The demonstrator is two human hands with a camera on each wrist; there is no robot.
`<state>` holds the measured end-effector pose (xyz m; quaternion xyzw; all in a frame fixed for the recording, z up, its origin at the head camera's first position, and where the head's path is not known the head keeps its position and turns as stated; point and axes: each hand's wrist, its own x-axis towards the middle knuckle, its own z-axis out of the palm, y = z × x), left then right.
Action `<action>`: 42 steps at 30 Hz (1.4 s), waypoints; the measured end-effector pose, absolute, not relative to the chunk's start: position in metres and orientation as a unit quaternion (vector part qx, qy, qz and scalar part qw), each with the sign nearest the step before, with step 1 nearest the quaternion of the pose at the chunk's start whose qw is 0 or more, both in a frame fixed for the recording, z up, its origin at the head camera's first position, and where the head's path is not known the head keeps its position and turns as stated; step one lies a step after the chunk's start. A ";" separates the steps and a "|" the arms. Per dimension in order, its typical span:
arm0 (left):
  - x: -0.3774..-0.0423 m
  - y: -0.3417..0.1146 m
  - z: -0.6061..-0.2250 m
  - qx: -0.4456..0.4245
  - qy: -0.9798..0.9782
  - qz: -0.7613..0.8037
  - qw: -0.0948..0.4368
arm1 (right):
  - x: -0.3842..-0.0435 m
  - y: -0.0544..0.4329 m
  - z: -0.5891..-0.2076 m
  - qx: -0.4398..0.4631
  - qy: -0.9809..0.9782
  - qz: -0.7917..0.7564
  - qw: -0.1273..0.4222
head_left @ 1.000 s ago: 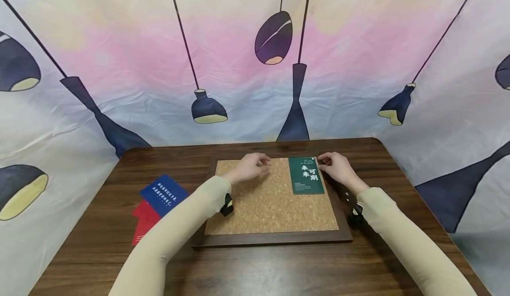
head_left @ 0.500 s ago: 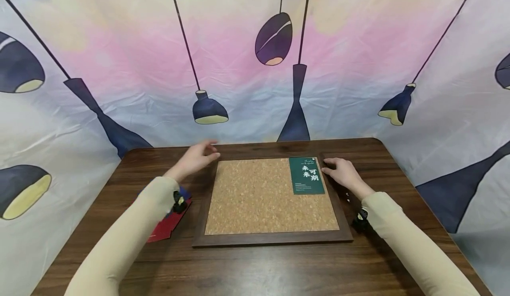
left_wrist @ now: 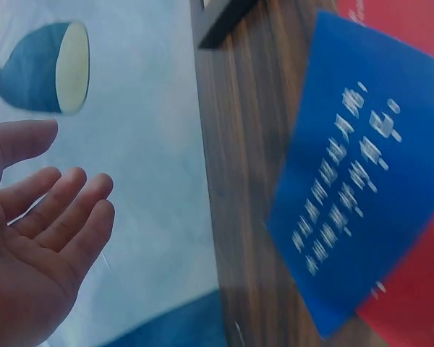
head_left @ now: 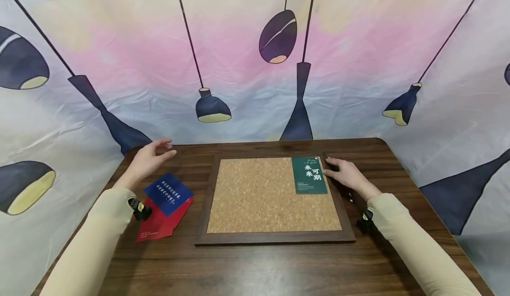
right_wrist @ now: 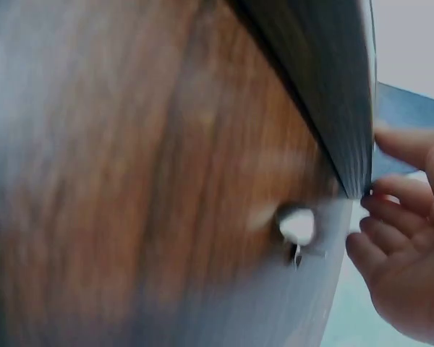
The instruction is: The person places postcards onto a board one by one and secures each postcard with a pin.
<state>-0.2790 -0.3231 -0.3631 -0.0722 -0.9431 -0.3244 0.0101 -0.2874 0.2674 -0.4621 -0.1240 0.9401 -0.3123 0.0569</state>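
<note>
Left hand empty, fingers loose, beyond the blue card; right hand relaxed, ungripping, against the framed corkboard, perhaps steadying it.

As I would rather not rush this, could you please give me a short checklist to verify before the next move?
1. Left grip free: ok, it holds nothing.
2. Blue card uncovered: ok, its print faces up.
3. Red cards uncovered: not ok, the blue card partly covers them.
4. Right grip firm on the board frame: cannot tell; it is at the right edge, but pressure does not show.
5. Green card fastened: cannot tell, its white corner dot is too small.
6. Small white pieces apart from the board frame: ok, just right of it.
</note>
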 end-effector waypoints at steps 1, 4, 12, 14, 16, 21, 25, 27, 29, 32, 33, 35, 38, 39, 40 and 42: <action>-0.276 -0.327 -0.364 -0.070 -0.943 -0.324 0.014 | -0.288 0.270 -0.463 -0.133 0.939 -0.312 0.062; -0.268 -0.339 -0.370 -0.063 -0.943 -0.326 0.020 | -0.288 0.277 -0.466 -0.160 0.934 -0.311 0.076; -0.250 -0.360 -0.386 -0.037 -0.939 -0.342 0.013 | -0.285 0.294 -0.470 -0.202 0.923 -0.300 0.128; -0.247 -0.364 -0.389 -0.034 -0.940 -0.339 0.014 | -0.282 0.295 -0.470 -0.211 0.922 -0.298 0.130; -0.245 -0.367 -0.392 -0.036 -0.942 -0.333 0.021 | -0.281 0.296 -0.470 -0.217 0.922 -0.295 0.128; -0.239 -0.375 -0.406 -0.034 -0.945 -0.322 0.033 | -0.279 0.296 -0.473 -0.227 0.929 -0.268 0.114; -0.234 -0.381 -0.417 -0.026 -0.947 -0.320 0.025 | -0.277 0.294 -0.474 -0.225 0.934 -0.254 0.110; -0.232 -0.383 -0.421 -0.023 -0.947 -0.320 0.019 | -0.276 0.294 -0.473 -0.224 0.936 -0.250 0.109; -0.231 -0.384 -0.423 -0.017 -0.947 -0.321 0.012 | -0.275 0.294 -0.473 -0.221 0.937 -0.248 0.110; -0.230 -0.384 -0.423 -0.005 -0.946 -0.325 -0.001 | -0.274 0.295 -0.472 -0.221 0.938 -0.242 0.110; -0.230 -0.384 -0.423 -0.001 -0.946 -0.324 -0.008 | -0.274 0.295 -0.472 -0.220 0.938 -0.242 0.111; -0.230 -0.384 -0.422 0.007 -0.946 -0.324 -0.023 | -0.273 0.296 -0.471 -0.220 0.938 -0.244 0.113; -0.229 -0.385 -0.423 0.016 -0.946 -0.322 -0.043 | -0.273 0.295 -0.469 -0.221 0.937 -0.245 0.115; -0.228 -0.386 -0.423 0.019 -0.946 -0.320 -0.049 | -0.273 0.295 -0.469 -0.221 0.937 -0.245 0.117; -0.228 -0.386 -0.423 0.023 -0.946 -0.319 -0.054 | -0.273 0.294 -0.468 -0.221 0.936 -0.246 0.118; -0.227 -0.387 -0.424 0.030 -0.946 -0.316 -0.064 | -0.273 0.293 -0.466 -0.224 0.936 -0.246 0.117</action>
